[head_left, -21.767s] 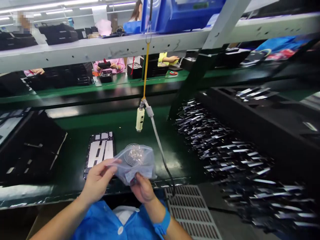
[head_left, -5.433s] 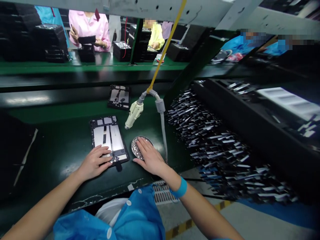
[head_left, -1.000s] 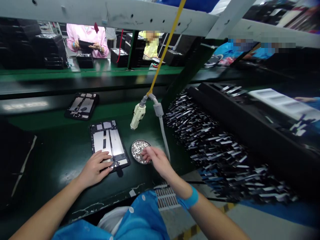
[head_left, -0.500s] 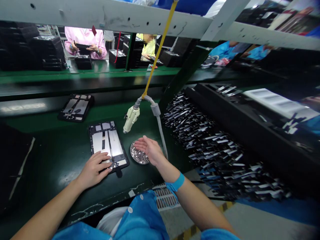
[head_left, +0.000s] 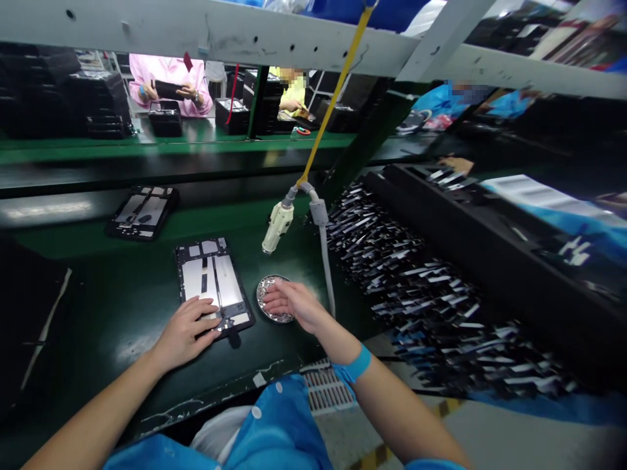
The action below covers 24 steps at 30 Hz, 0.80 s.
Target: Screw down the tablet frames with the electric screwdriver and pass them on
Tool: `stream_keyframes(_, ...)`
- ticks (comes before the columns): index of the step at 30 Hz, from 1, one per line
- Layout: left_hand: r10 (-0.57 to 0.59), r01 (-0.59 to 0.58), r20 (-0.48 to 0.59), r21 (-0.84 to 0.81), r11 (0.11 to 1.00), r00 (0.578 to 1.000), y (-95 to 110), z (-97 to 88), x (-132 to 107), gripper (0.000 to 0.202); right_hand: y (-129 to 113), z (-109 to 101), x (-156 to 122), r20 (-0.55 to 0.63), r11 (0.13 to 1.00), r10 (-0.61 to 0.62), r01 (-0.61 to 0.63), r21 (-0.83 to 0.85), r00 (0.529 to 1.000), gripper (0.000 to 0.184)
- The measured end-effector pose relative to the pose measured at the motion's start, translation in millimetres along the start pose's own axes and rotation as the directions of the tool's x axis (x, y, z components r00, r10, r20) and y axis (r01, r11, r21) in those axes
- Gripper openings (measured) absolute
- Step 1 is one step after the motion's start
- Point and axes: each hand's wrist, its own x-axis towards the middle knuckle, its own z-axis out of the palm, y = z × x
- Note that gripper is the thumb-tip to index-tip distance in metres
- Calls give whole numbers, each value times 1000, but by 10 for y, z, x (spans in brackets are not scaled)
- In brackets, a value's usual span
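Note:
My left hand point(head_left: 185, 330) lies flat, fingers apart, on the near end of an opened tablet chassis point(head_left: 211, 274) on the green belt. My right hand point(head_left: 294, 304) rests palm down over a small round dish of tiny silver screws point(head_left: 268, 291), its fingers stretched across the dish's right half. I cannot see anything held between the fingers. A cream electric screwdriver point(head_left: 277, 226) hangs on a yellow cord just above and behind the dish, with its grey cable point(head_left: 327, 274) running down beside my right hand.
A second open chassis point(head_left: 141, 212) lies further back on the belt point(head_left: 122, 294). A slanted rack of several thin metal strips point(head_left: 416, 294) fills the right side. A grey shelf beam point(head_left: 220, 39) runs overhead. Other people work at a far bench point(head_left: 196, 134).
My right hand turned from palm up above the dish to palm down on it. The hanging screwdriver swung to the right. My left hand stayed on the chassis.

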Motion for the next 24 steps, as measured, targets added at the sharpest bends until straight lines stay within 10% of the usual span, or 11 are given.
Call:
stream_keyframes(7, -5, 5, 4, -17, 1000, 1000, -25, -7, 18, 17, -70, 33, 200, -134, 982, -147, 161, 101, 980, 30)
stream_keyframes(12, -25, 25, 5, -82, 996, 1000, 47, -10, 34, 22, 0, -42, 129, -39, 998, -62, 62, -5, 997, 30)
stream_keyframes(18, -284, 268, -107, -142, 953, 953, -193, -179, 209, 24, 55, -170, 147, -45, 989, -115, 110, -95, 992, 35)
stream_keyframes(21, -510, 521, -318, -57, 852, 799, -803, -573, 506, 23, 58, -111, 194, -51, 978, -196, 191, -86, 979, 41)
stream_keyframes(24, -673, 783, -550, -57, 620, 494, -1513, -1104, 796, 33, 91, -30, 201, -118, 938, -346, 339, -73, 931, 47)
